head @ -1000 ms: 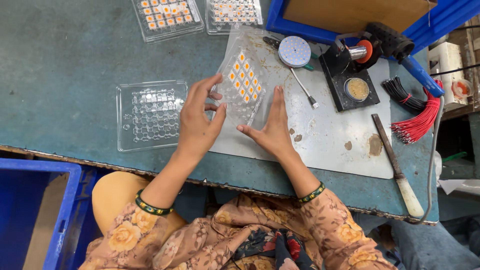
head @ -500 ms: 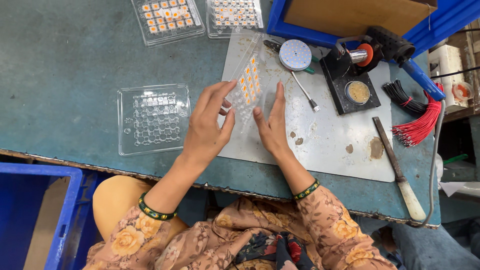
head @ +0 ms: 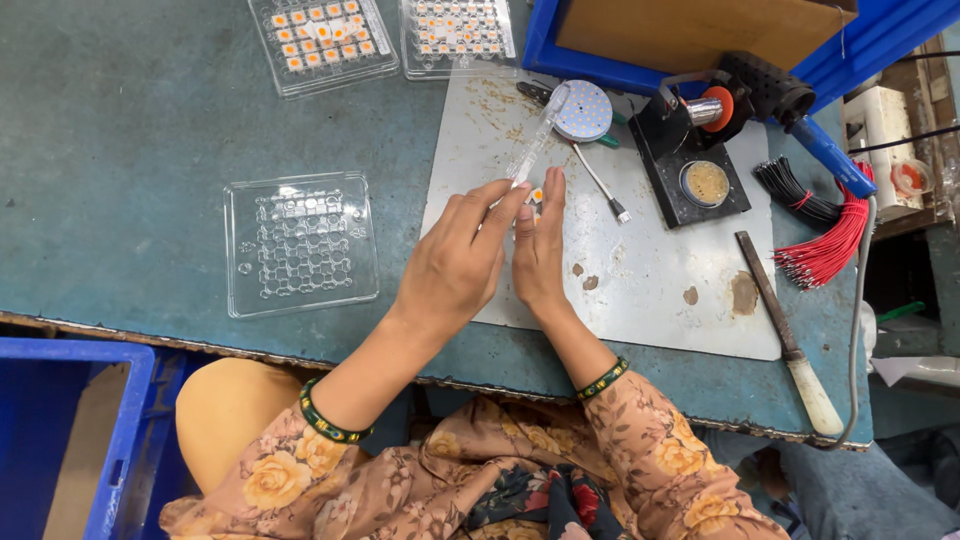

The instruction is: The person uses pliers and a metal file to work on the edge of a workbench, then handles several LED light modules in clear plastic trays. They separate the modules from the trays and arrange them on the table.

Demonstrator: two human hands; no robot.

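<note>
From the head view, both hands meet over the pale work mat (head: 640,300). The left hand (head: 455,265) and right hand (head: 538,250) stand a clear plastic tray (head: 530,150) up on its edge between them, fingers closed together on its lower end, the right palm flat against one side as a stop. Seen almost edge-on, the tray reads as a thin clear strip leaning up and away toward the round white disc (head: 583,110). A small orange part (head: 537,195) shows right at the fingertips, presumably one of the pieces it carries; held this steep, they would slide to the low end.

On the teal table (head: 130,140), an empty clear tray (head: 300,245) lies flat just left of the left hand, within easy reach. Two filled trays (head: 325,38) sit at the far edge. To the right, a soldering stand (head: 690,150) with a tin of flux, a bundle of red and black wires (head: 825,225), and a wooden-handled tool (head: 790,335) lie clear of the hands.
</note>
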